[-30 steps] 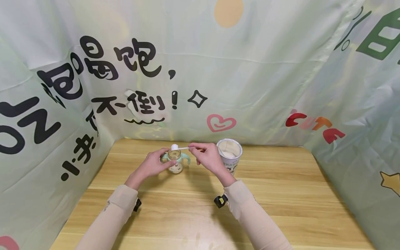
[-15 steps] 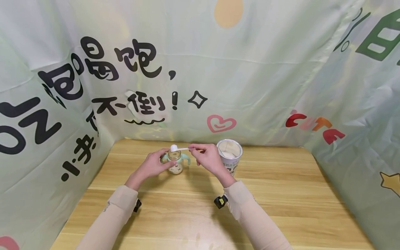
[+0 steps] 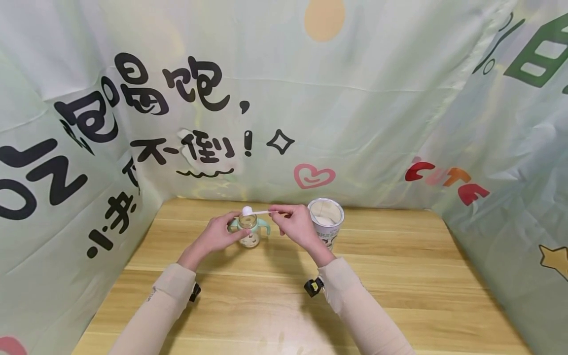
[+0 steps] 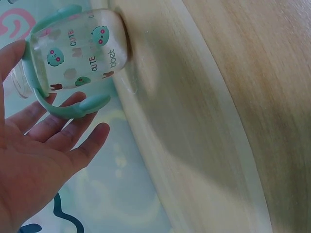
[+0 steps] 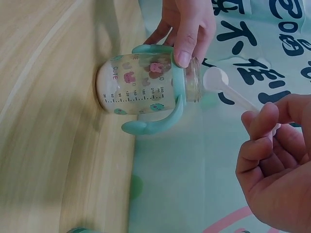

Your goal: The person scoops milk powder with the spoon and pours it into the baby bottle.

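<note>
A clear baby bottle with mint-green handles stands upright and uncapped on the wooden table, a pale layer at its base. My left hand holds it at the handle collar, thumb on the near side; in the left wrist view the fingers lie around one handle. My right hand pinches the thin handle of a white measuring scoop. The scoop's bowl, heaped with white powder, hovers just above the bottle's mouth. Just right of that hand, an open milk powder tin holds more white powder.
Printed cloth walls enclose the table at the back and both sides. At the bottom edge of the right wrist view, a green-rimmed thing shows only in part.
The scoop has shifted very slightly left and down over the bottle's mouth. Both hands keep their holds, and the bottle and tin stay in place.
</note>
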Demonstrator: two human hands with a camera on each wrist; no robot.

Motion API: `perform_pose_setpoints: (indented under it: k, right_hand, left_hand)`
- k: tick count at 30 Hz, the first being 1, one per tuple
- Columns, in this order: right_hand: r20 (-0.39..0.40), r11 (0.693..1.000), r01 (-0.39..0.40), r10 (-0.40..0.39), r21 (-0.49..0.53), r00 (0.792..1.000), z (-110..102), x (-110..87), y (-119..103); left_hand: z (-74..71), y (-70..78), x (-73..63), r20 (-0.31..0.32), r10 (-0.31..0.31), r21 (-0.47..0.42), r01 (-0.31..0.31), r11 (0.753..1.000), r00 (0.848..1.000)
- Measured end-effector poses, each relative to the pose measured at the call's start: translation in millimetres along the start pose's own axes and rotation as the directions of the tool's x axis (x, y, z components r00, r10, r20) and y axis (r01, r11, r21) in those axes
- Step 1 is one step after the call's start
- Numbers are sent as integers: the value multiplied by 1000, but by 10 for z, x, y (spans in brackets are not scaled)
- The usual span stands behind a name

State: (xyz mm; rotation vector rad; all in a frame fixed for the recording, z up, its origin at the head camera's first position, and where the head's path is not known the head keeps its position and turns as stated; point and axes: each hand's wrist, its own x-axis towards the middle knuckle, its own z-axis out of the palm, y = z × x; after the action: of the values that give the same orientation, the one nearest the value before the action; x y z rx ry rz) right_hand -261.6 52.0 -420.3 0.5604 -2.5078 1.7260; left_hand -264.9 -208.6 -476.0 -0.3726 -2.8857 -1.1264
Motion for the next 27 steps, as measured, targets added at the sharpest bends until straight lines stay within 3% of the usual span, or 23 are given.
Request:
perform_pose_setpoints:
  k: [27]
  right_hand:
    - [-108, 998, 14, -7, 65, 994, -43, -1, -77]
  left_hand:
    - [-60, 91, 65, -17, 60, 56, -58, 997, 998]
